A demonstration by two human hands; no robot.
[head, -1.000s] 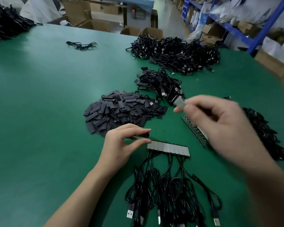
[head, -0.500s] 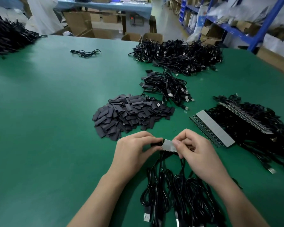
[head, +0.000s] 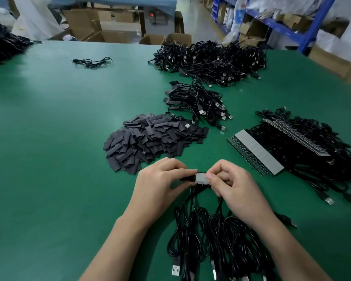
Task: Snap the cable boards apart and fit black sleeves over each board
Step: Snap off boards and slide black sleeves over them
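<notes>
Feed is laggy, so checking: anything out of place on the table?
One stray cable lies alone far from the piles, and a USB plug rests on the sleeve pile. Otherwise nothing looks spilled or damaged.

we read no legible text here, red display on grey box at the back too blurred for us to make out digits, cartons show us no readable print
</notes>
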